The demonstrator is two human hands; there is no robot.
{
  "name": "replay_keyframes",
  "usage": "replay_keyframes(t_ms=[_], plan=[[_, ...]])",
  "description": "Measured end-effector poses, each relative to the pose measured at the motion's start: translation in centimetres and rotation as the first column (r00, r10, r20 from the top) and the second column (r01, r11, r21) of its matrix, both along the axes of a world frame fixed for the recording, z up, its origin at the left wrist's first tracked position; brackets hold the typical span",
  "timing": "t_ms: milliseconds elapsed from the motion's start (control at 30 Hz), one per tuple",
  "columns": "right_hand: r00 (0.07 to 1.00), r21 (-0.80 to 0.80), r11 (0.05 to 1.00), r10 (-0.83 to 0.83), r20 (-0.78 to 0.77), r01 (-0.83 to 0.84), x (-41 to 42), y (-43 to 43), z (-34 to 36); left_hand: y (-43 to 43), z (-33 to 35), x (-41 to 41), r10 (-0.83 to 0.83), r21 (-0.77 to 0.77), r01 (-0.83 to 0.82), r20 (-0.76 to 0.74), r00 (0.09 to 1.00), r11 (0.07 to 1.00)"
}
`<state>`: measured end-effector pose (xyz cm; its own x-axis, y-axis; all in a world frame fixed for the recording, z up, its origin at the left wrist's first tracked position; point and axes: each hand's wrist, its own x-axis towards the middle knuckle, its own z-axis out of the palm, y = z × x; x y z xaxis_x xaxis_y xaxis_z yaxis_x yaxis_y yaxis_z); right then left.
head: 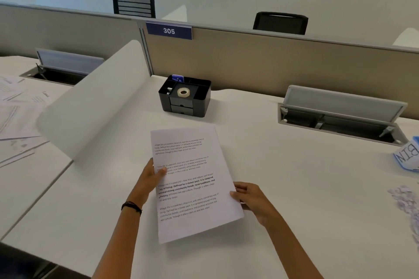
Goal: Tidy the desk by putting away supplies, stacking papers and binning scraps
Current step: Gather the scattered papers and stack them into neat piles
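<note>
The papers (192, 183) sit between both hands — left fingers (161, 171) pinching one long edge, right fingers (235, 195) closed on the other — low over the bench (294, 188), where, I judge, uneven squeezing could buckle or fan the sheets.

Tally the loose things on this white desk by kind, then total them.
Printed white paper stack, held by left hand and right hand: 1
Black plastic desk organiser: 1
Blue-and-white bin labelled "BIN": 1
Pile of shredded paper scraps: 1
Total: 4
</note>
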<state>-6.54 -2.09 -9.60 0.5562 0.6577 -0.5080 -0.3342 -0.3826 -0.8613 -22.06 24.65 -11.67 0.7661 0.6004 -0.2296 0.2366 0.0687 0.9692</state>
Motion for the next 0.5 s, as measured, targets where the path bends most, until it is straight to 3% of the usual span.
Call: replay_keyframes(t_ms=[500], plan=[[0.983, -0.058, 0.982, 0.176, -0.047, -0.178, -5.2, 12.7, -1.6, 12.0, -1.1, -5.2, 0.038, 0.021, -0.034, -0.286, 0.957, 0.999]])
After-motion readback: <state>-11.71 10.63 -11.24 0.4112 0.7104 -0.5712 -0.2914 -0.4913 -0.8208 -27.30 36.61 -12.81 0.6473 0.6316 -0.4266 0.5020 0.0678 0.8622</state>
